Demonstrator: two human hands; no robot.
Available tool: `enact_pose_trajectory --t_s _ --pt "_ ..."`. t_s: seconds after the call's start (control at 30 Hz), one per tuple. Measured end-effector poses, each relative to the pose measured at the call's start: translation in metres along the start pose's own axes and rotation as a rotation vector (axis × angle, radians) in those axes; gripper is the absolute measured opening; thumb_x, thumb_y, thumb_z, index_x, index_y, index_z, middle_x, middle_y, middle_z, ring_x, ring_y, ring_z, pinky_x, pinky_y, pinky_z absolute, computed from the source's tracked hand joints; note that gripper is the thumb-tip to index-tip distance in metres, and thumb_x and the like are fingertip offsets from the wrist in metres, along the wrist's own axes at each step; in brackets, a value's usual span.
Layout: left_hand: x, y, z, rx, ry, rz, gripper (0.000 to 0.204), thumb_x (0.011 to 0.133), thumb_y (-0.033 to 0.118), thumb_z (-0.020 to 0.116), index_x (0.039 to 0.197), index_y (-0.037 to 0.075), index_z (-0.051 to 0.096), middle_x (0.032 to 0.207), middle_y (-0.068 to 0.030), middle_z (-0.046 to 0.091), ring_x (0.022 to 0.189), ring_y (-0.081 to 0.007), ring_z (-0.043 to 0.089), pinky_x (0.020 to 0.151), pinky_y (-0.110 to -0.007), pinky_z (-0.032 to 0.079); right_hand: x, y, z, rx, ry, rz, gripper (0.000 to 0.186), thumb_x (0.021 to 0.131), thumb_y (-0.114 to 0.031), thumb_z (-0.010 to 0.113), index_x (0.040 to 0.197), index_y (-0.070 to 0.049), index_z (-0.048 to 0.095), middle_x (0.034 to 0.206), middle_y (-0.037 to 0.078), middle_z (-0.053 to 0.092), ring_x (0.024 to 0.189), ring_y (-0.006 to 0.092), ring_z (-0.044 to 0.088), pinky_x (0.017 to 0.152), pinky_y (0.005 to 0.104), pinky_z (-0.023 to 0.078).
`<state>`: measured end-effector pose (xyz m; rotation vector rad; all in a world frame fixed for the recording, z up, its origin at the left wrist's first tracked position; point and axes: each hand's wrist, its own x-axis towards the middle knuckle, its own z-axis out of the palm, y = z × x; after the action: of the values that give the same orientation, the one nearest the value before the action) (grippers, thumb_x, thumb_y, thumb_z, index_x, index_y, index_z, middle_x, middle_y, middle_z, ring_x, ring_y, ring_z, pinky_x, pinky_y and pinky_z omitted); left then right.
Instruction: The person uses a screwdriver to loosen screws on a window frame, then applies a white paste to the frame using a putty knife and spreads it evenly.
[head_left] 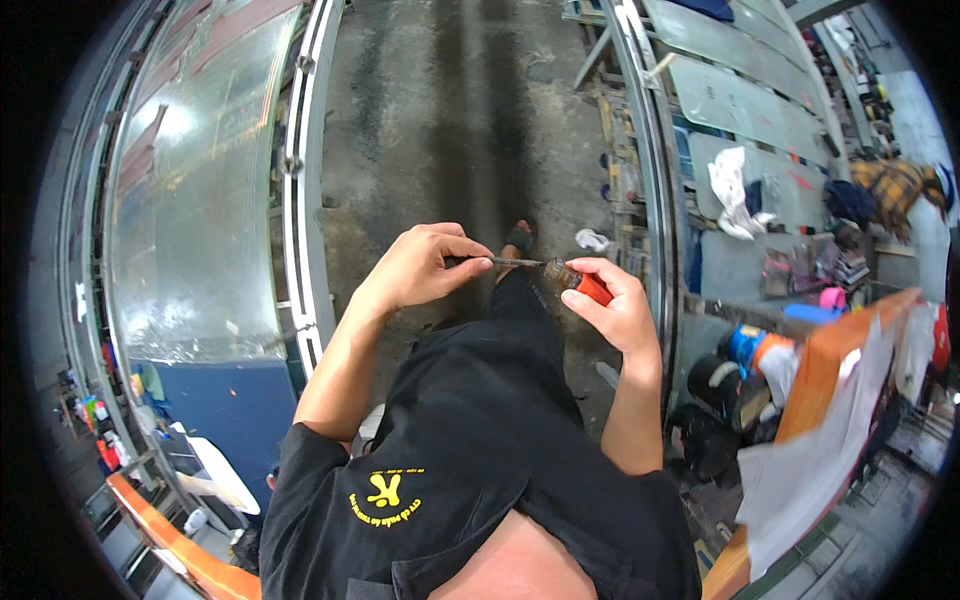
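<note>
In front of my body, both hands are raised over the floor and close together. My left hand (435,265) pinches a thin dark rod (515,262) between thumb and fingers, and the rod points right. My right hand (615,305) is closed round a short cylinder with a clear, brownish end and a red end (592,289), which looks like a screwdriver handle. The rod's right end meets or nearly meets the clear end; whether they are joined I cannot tell.
To the left is a long rack with glass sheets (200,180) and a metal rail (300,170). Another railed rack on the right bears glass panels (745,95) and a white cloth (735,190). A crumpled white scrap (592,240) lies on the concrete floor (440,120). Black helmets (705,440) sit lower right.
</note>
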<state>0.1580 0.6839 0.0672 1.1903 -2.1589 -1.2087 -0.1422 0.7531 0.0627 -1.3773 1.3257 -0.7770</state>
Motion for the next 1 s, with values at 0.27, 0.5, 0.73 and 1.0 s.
enact_pose_trajectory --t_s 0.27,0.5,0.73,1.0 --pt "0.123 -0.027 -0.113 0.112 0.029 -0.110 0.016 0.089 0.018 0.075 0.101 0.008 0.079 0.079 -0.0093 0.066 0.072 -0.0230 0.065 0.064 -0.035 0.050 0.205 -0.037 -0.039 0.049 -0.199 0.003 0.038 0.084 -0.020 0.080 0.115 -0.001 0.069 0.093 0.003 0.068 0.086 0.0095 0.061 0.080 0.0261 0.049" --pt "0.234 -0.077 -0.200 0.057 0.019 -0.077 0.018 0.090 0.021 0.074 0.102 0.009 0.079 0.079 -0.0090 0.066 0.072 -0.0250 0.065 0.063 -0.036 0.050 0.347 -0.073 -0.063 -0.022 -0.241 0.013 0.038 0.082 -0.018 0.082 0.115 -0.001 0.070 0.099 0.003 0.070 0.089 0.0099 0.062 0.083 0.0258 0.049" --pt "0.346 -0.166 -0.305 0.095 -0.039 0.082 0.018 0.090 0.022 0.073 0.100 0.009 0.079 0.079 -0.0093 0.066 0.073 -0.0267 0.067 0.066 -0.037 0.052 0.490 -0.102 -0.039 0.017 -0.102 0.134 0.038 0.082 -0.013 0.082 0.116 -0.001 0.070 0.095 0.001 0.066 0.083 0.0075 0.058 0.075 0.0238 0.047" --pt "0.451 -0.198 -0.394 0.222 -0.237 0.232 0.018 0.091 0.027 0.071 0.100 0.013 0.078 0.077 -0.0087 0.063 0.072 -0.0298 0.066 0.063 -0.040 0.051 0.593 -0.137 -0.035 0.098 -0.145 0.207 0.035 0.082 -0.015 0.083 0.112 -0.001 0.070 0.087 -0.001 0.065 0.081 0.0070 0.057 0.074 0.0248 0.048"
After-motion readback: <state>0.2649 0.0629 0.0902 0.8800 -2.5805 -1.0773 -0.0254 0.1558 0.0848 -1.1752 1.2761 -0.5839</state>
